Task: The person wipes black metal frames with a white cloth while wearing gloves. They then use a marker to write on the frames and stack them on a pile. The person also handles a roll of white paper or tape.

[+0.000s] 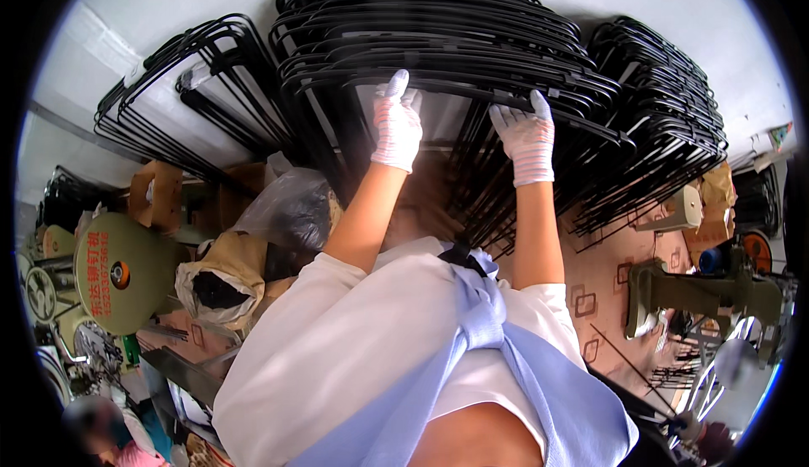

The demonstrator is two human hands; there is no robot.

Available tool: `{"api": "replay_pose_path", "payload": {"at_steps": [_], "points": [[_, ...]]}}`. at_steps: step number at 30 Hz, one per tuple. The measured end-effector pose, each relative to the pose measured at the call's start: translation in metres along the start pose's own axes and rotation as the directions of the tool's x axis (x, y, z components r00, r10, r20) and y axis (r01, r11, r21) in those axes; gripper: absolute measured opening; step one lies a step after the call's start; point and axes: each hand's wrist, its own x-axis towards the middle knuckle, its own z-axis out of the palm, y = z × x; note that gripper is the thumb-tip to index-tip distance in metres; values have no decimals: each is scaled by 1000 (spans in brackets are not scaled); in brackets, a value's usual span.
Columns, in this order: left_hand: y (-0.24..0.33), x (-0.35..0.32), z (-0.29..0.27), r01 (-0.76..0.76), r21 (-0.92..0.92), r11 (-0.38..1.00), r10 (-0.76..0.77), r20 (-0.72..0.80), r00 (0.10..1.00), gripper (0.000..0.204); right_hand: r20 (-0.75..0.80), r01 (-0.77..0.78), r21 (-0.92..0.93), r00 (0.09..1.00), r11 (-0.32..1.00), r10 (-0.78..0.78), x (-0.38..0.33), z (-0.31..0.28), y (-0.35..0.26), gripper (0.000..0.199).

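Both my hands wear white knit gloves with thin stripes and reach out to a tall middle stack of black metal wire frames point(438, 37). My left hand point(397, 127) is closed on the front bar of the nearest frame, with one finger pointing up past it. A little to the right, my right hand point(527, 136) has its fingers hooked over the same bar. My white shirt and light blue apron fill the lower middle of the view.
More black frames lean at the left point(185, 88) and the right point(666, 105). A clear plastic bag point(291, 206), brown sacks point(223, 273) and a green round disc point(118, 273) sit at the left. A green machine point(699, 294) stands on the tiled floor at the right.
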Motion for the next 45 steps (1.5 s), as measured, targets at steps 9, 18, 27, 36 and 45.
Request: {"api": "replay_pose_path", "payload": {"at_steps": [9, 18, 27, 36, 45], "points": [[32, -41, -24, 109, -215, 971, -96, 70, 993, 35, -130, 96, -125, 985, 987, -112, -46, 8, 4, 38], [57, -36, -54, 209, -335, 919, -30, 469, 882, 36, -12, 25, -57, 1000, 998, -25, -62, -9, 5, 41], [90, -56, -31, 343, -438, 831, -43, 565, 824, 68, 170, 250, 223, 942, 942, -290, -105, -22, -41, 47], [124, -88, -12, 378, -465, 801, 41, 671, 740, 49, 311, 532, 44, 797, 846, -518, -150, -40, -75, 51], [134, -97, -22, 336, -549, 766, -23, 497, 867, 30, 339, 370, 463, 766, 806, -546, -179, -57, -118, 30]]}}
